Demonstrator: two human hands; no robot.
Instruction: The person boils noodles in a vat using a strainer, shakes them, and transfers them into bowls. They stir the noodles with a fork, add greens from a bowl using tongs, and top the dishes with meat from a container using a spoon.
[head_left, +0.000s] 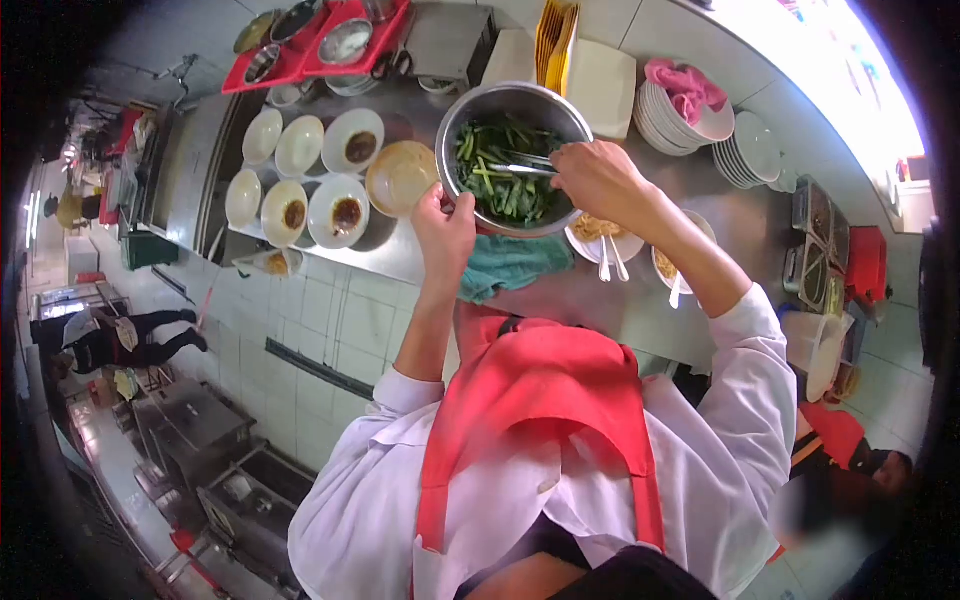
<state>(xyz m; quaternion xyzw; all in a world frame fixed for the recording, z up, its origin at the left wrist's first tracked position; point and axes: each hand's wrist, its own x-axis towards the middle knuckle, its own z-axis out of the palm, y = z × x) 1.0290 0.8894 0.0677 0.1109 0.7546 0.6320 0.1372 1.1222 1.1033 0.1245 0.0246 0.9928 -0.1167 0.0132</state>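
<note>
My left hand (445, 228) is closed on the near left rim of a steel mixing bowl (566, 118). Chopped leafy greens (488, 140) lie inside it. In my right hand (603, 182), closed at the bowl's right side, are metal tongs (522, 169) whose arms reach into the greens. Just below the bowl a green cloth (515, 264) lies at the counter's edge. A bowl of noodles (592, 230) with two white-handled spoons is partly hidden under my right wrist. Another bowl with food (662, 264) sits beside my right forearm.
Left of the mixing bowl stand several white bowls (299, 147), some with dark sauce, and a yellowish bowl (402, 178). Red trays (310, 58) are at the back left. Stacked bowls (665, 125) and plates (747, 150) stand right. Other people (130, 340) are farther off at both sides.
</note>
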